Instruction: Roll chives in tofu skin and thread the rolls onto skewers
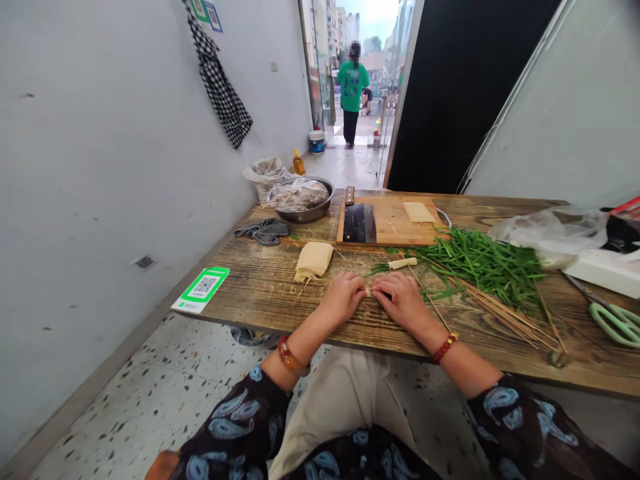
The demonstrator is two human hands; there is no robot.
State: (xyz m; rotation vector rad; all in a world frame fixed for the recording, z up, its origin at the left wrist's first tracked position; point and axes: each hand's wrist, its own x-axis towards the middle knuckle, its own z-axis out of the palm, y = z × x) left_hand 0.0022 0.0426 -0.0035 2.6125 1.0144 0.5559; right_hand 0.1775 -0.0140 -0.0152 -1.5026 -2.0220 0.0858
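My left hand [344, 295] and my right hand [400, 298] meet near the table's front edge, fingers curled down and fingertips almost touching. Between them shows a sliver of a pale tofu-skin roll [369, 292], mostly hidden under the fingers. A finished-looking roll of tofu skin [403, 263] with green leaves sticking out lies just beyond my right hand, threaded near a thin skewer. Beyond my left hand sits a stack of square tofu-skin sheets [314, 259]. To the right spreads a heap of cut green chives [480, 263], with a bundle of bamboo skewers [505, 313] before it.
A cleaver [360, 223] and more tofu skin [419, 213] rest on a cutting board [395, 230]. Behind left stand a metal bowl [310, 215] and a grey cloth [265, 231]. Scissors [613, 320] and plastic bags [555, 230] lie right. A person [353, 90] stands in the doorway.
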